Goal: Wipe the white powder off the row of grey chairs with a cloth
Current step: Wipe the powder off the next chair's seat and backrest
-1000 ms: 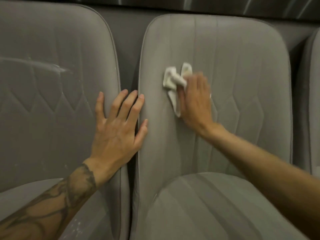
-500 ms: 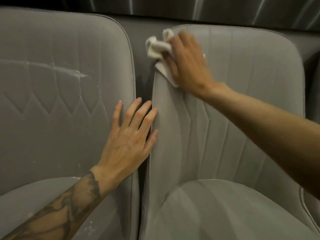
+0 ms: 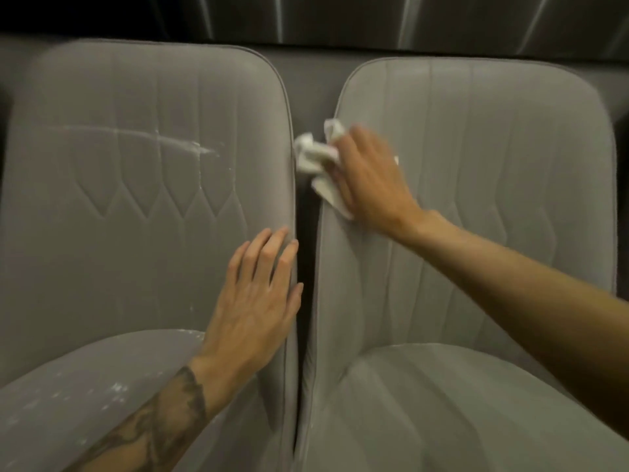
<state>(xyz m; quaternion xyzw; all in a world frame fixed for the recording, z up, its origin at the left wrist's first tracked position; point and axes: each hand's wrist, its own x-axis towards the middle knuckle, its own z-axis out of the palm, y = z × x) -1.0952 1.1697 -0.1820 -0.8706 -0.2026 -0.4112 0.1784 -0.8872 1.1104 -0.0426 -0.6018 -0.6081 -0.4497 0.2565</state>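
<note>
Two grey chairs stand side by side w/ a narrow dark gap [image 3: 306,240] btw their backrests.

R hand [image 3: 371,178] is on the cloth [image 3: 315,155], pushing it against the L edge of the R chair [image 3: 493,199] backrest, upper half, right at the piping. Cloth is white & bunched up. One part sticks out past the fingertips over the gap, just beside the L chair [image 3: 136,233] edge; another flap shows under the hand's L side. Fingers lie over the cloth but they're motion-blurred, so can't tell if they're curled round it or laid flat on it. R forearm comes in bare from the R side, crossing the R chair.

L hand [image 3: 253,301] lies flat on the R edge of the L chair backrest, lower half. Fingers are straight, slightly apart, pointing up, holding nothing; thumb sits at the brink of the gap. L forearm [image 3: 153,427] is tattooed & passes over the seat cushion [image 3: 51,420].

White powder [image 3: 163,139]: a long thin smear runs across the upper L chair backrest, w/ fine specks below its R end. More flecks lie on the L seat cushion & along its back rim. R chair shows plain grey.

Behind the chairs is a dark wall [image 3: 408,18] w/ pale streaks.
</note>
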